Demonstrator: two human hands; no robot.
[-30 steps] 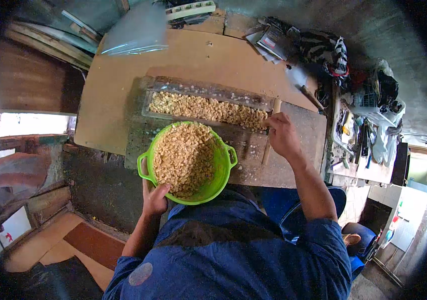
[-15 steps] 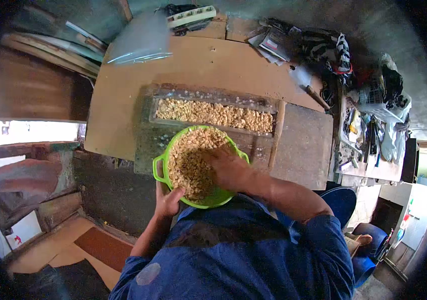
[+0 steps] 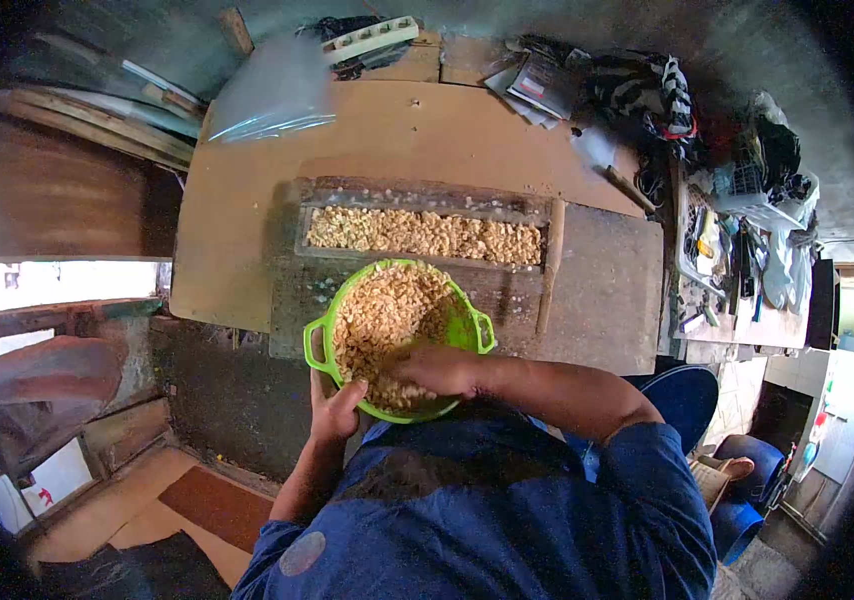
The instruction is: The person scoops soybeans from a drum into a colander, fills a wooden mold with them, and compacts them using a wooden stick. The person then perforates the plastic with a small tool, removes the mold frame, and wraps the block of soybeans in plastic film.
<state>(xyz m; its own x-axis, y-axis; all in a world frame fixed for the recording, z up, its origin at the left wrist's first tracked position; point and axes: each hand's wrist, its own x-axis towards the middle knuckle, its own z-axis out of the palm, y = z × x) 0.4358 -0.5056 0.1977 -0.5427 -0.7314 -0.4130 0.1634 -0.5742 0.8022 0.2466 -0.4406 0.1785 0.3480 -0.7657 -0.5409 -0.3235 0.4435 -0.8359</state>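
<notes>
A lime-green basin with two loop handles (image 3: 313,345) is held close to my body and tilted slightly. Tan, nut-like pieces (image 3: 387,310) fill much of it; their exact kind is unclear. My left hand (image 3: 335,405) grips the basin's left lower rim, thumb on top and fingers underneath. Inside the basin, my right hand (image 3: 437,370) reaches into the pieces near the front; its fingertips are blurred and partly buried. Just beyond the basin, a long rectangular frame (image 3: 303,232) on the table holds a layer of similar pieces (image 3: 427,232).
The frame lies on a worn board (image 3: 297,290), with a wooden strip (image 3: 553,270) at its right. Plastic sheeting (image 3: 272,95), a power strip (image 3: 372,38) and papers (image 3: 537,85) sit at the table's back. A cluttered side table (image 3: 747,335) stands to the right.
My right hand has moved down and left within the basin, toward the front rim. More of the basin's green right inner wall shows now. My left hand keeps its grip.
</notes>
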